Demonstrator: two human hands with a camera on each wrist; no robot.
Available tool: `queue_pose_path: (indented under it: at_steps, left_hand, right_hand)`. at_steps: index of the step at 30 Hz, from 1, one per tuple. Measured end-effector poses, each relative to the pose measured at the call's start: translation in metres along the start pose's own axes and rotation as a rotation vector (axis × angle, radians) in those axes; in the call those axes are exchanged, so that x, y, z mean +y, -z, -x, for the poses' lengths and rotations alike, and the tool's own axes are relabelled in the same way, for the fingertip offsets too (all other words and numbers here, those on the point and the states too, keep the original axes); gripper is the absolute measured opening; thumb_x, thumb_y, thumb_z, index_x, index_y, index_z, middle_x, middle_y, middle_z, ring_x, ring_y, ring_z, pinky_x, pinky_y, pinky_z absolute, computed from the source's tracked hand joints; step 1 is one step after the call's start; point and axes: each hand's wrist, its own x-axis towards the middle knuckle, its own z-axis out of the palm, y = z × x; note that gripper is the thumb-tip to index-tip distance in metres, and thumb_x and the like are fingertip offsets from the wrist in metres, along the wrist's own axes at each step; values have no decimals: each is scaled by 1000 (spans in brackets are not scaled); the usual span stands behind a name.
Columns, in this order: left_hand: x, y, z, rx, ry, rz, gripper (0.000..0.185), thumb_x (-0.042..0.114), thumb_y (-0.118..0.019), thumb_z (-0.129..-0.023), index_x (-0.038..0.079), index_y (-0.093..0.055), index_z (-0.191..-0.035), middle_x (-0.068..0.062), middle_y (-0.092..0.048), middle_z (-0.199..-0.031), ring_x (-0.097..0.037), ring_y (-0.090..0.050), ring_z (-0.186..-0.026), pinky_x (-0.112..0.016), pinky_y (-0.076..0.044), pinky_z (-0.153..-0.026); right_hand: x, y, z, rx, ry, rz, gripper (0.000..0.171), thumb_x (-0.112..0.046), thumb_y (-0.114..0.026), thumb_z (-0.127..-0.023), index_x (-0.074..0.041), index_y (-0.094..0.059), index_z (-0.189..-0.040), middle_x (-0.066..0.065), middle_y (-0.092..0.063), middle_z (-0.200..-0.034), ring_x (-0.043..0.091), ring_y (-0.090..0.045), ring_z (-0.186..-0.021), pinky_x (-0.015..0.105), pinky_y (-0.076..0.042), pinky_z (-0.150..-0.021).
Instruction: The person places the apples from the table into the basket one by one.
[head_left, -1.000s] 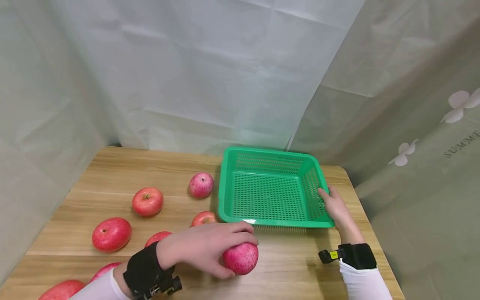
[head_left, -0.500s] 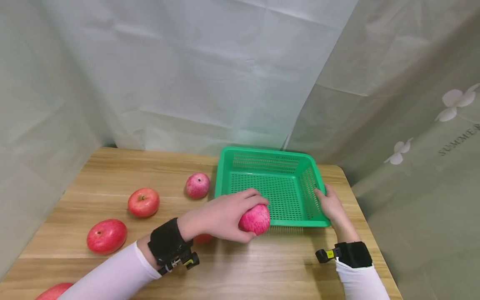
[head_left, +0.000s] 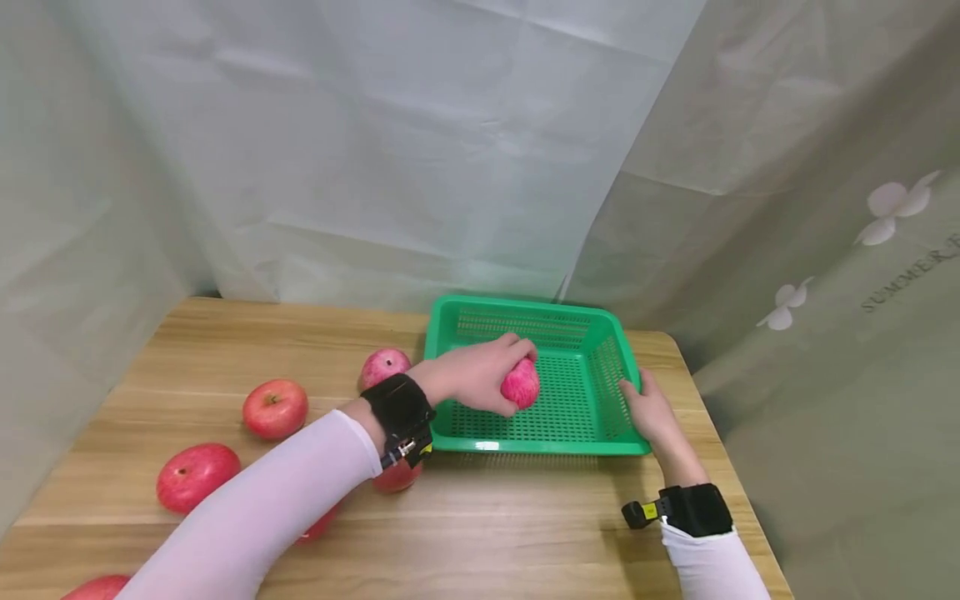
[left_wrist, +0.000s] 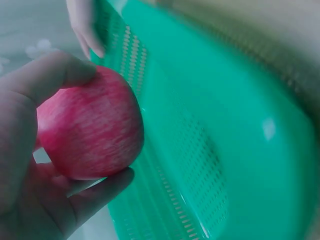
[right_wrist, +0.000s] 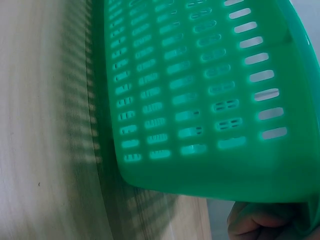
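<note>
My left hand (head_left: 480,375) grips a pink-red apple (head_left: 521,384) and holds it over the inside of the green mesh basket (head_left: 592,442). The left wrist view shows the apple (left_wrist: 90,130) between thumb and fingers, just above the basket's floor (left_wrist: 225,150). At the basket's right rim my right hand (head_left: 651,410) holds on, thumb curled over the edge. In the right wrist view only the basket's outer wall (right_wrist: 200,100) and some curled fingers (right_wrist: 260,222) below its rim show.
Several loose red apples lie on the wooden table (head_left: 525,533) left of the basket: one (head_left: 275,408) mid-left, one (head_left: 198,477) nearer the front, one (head_left: 385,364) against the basket's left side. Cloth drapes close in the back and both sides.
My left hand has lifted the apple off the table's front and carried it up and back over the basket's front rim. The right hand has stayed on the right rim.
</note>
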Motion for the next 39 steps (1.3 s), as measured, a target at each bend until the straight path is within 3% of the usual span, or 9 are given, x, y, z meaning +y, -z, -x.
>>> queue_pose_path:
  at_steps: [8,12,18,23,27,39]
  left_hand:
    - [-6,2,-33,-73,102,-135,69,30,-93,-83,21,-55,-139,0,-60,-126,-18,-64,-106,-36,-59,-85]
    - [-4,1,-45,-100,160,-225,79,30,-93,-83,19,-51,-150,-2,-64,-130,-22,-65,-110,-39,-59,-89]
    - [5,-3,-52,-143,225,-342,80,26,-89,-85,15,-49,-153,-8,-62,-134,-25,-66,-113,-40,-58,-95]
    - [15,2,-54,-180,248,-392,80,20,-91,-83,17,-51,-153,-8,-67,-129,-26,-65,-115,-39,-59,-95]
    - [19,3,-59,-191,247,-456,85,24,-91,-83,17,-49,-157,-7,-70,-128,-27,-66,-117,-39,-58,-97]
    - [23,-14,-76,-166,297,-427,88,23,-92,-85,21,-47,-160,-9,-66,-137,-26,-66,-123,-41,-60,-93]
  right_hand:
    - [-4,-2,3,11,17,0,64,-35,-38,-117,-4,-18,-169,28,-40,-156,44,-49,-128,60,-43,-105]
    - [-6,-6,2,7,22,-10,63,-34,-39,-117,-4,-19,-168,28,-42,-153,43,-51,-126,58,-45,-103]
    - [-5,-11,5,7,25,-19,60,-30,-40,-117,-3,-22,-167,28,-44,-152,42,-53,-124,57,-46,-102]
    - [-6,-16,8,9,31,-14,62,-31,-40,-117,-4,-20,-168,28,-42,-155,43,-51,-127,59,-44,-104]
    - [-7,-18,8,8,26,-16,63,-31,-39,-117,-5,-17,-169,27,-40,-158,43,-51,-128,59,-45,-104]
    - [-2,-16,10,30,28,-4,61,-29,-40,-117,-5,-20,-168,27,-41,-157,43,-50,-129,60,-43,-106]
